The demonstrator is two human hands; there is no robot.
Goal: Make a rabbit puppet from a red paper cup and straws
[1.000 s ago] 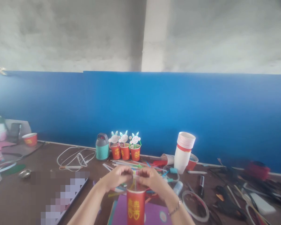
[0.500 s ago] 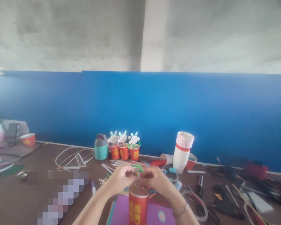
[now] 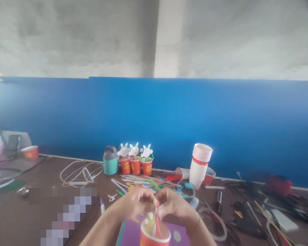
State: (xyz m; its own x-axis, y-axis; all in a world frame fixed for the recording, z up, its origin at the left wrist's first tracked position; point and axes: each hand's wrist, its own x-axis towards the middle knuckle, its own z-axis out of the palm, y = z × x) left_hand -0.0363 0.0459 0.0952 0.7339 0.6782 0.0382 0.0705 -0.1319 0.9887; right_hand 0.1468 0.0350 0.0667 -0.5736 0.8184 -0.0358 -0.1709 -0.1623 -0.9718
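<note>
A red paper cup (image 3: 154,241) with yellow printing stands right in front of me, over a purple sheet (image 3: 130,232). Thin coloured straws (image 3: 157,222), in yellow, white and red, rise out of it. Above the rim, my left hand (image 3: 137,203) is closed, its fingertips at the straws' upper ends. My right hand (image 3: 173,206) pinches the same straws from the other side. The left fingertips are partly hidden. Behind the hands lies a loose pile of coloured straws (image 3: 136,179).
Three small red cups (image 3: 136,165) with rabbit-like paper faces line the back, beside a teal-and-grey container (image 3: 110,164). Stacked white paper cups (image 3: 200,164) stand back right. A marker (image 3: 102,205), a white cable (image 3: 82,172), a black glue gun (image 3: 248,222) and tangled cords lie around.
My hands have shifted, and the cup sits lower in view with its mouth tilted towards me. The straws inside it now show between my fingers.
</note>
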